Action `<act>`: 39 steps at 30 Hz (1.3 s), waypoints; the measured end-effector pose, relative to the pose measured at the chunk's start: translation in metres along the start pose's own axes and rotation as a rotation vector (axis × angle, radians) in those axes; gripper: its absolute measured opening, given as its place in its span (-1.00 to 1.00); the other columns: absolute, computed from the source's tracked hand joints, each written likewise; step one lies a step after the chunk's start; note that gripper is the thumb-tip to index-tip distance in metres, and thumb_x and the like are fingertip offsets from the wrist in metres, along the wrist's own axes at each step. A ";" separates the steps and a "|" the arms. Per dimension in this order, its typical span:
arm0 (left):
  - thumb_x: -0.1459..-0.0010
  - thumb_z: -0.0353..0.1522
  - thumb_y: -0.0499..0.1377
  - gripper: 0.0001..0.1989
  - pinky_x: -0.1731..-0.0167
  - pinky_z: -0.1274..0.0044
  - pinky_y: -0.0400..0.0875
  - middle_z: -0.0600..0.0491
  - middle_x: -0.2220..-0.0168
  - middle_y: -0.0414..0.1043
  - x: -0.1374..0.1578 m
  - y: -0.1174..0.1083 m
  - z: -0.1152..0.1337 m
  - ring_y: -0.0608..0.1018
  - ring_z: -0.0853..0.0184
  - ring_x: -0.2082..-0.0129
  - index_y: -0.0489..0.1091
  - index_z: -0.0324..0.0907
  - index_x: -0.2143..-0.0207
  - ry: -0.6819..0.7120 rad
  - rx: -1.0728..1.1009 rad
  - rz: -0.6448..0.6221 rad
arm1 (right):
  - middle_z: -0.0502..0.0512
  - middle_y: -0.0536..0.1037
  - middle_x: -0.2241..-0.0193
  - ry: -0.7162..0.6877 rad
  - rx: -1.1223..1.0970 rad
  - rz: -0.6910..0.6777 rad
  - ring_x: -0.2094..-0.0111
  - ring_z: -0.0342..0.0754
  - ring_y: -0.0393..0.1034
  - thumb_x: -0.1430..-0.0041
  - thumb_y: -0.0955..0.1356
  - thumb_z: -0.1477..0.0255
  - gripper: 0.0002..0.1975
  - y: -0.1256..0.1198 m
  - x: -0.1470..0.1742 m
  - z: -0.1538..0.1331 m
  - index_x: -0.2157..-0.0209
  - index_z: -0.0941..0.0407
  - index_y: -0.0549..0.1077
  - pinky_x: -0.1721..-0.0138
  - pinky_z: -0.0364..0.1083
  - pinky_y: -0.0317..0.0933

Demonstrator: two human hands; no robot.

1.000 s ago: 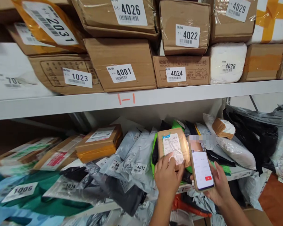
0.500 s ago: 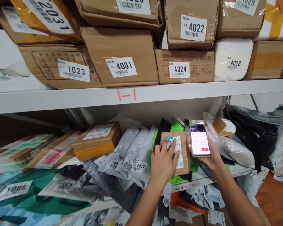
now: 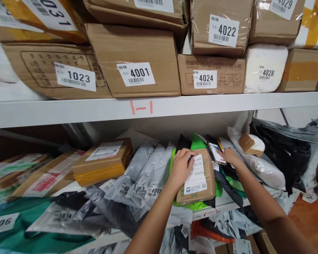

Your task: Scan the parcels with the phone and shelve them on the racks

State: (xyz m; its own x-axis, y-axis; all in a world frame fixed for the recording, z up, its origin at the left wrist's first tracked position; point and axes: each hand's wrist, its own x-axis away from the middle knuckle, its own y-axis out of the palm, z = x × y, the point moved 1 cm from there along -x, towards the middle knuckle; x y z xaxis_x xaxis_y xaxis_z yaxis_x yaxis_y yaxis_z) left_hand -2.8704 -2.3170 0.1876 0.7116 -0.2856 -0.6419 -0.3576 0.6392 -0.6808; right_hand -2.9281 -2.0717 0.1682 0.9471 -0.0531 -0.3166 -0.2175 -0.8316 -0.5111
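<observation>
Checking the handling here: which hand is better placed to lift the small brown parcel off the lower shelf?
Probably the left hand: it already rests on the small brown parcel, while the right hand holds a phone.

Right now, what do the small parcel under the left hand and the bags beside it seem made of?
Small parcel: brown corrugated cardboard, matte, with a white paper label; tape sheen along its lower edge. Grey bags: thin plastic film, likely poly mailers, glossy and wrinkled. The left hand rests on the parcel's top edge.

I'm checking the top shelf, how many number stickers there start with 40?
5: 4001 on the big middle box, 4024 beside it, 4022 above that, 4028 on the white parcel, 4029 cut off at top. Others may be hidden.
</observation>
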 end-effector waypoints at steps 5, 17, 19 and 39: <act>-0.20 -0.54 -0.06 -0.71 0.00 0.32 0.34 -0.03 0.17 0.41 0.000 0.002 -0.007 0.41 0.19 0.08 0.41 -0.14 0.22 -0.011 0.084 0.111 | 0.15 0.55 0.15 -0.432 0.089 -0.096 0.07 0.01 0.43 -0.27 0.37 0.48 -0.88 0.000 0.030 -0.063 0.23 0.11 0.59 0.01 -0.02 0.28; -0.22 -0.44 0.00 -0.81 -0.09 0.28 0.30 -0.04 0.13 0.35 -0.002 0.000 -0.017 0.38 0.17 0.03 0.41 -0.14 0.24 -0.060 0.146 0.027 | 0.13 0.51 0.31 -0.671 0.232 -0.341 0.22 -0.01 0.42 -0.21 0.34 0.65 -0.75 0.015 0.023 -0.090 0.20 0.14 0.63 0.13 -0.05 0.26; -0.17 -0.40 0.12 -0.80 -0.19 0.24 0.22 -0.07 0.01 0.32 -0.001 0.003 -0.024 0.34 0.13 -0.10 0.44 -0.14 0.14 -0.115 0.207 0.038 | 0.13 0.51 0.30 -0.663 0.224 -0.318 0.24 -0.02 0.43 -0.21 0.36 0.59 -0.79 0.018 0.023 -0.087 0.17 0.16 0.61 0.14 -0.06 0.27; -0.09 -0.28 0.23 -0.55 -0.04 0.35 0.40 -0.05 -0.09 0.26 0.019 0.025 -0.044 0.43 0.17 -0.06 0.32 -0.08 -0.05 -0.269 0.846 -0.073 | 0.11 0.49 0.16 -0.362 -0.277 -0.258 0.14 0.05 0.44 -0.03 0.41 0.36 -0.64 0.065 0.024 -0.040 0.09 0.07 0.41 0.11 0.00 0.34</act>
State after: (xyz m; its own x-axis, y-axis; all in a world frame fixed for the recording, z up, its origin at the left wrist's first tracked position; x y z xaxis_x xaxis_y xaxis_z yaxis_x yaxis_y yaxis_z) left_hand -2.8926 -2.3382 0.1433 0.8710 -0.2368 -0.4305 0.1845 0.9697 -0.1600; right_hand -2.9098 -2.1490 0.1596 0.8089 0.3261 -0.4892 0.1290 -0.9102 -0.3935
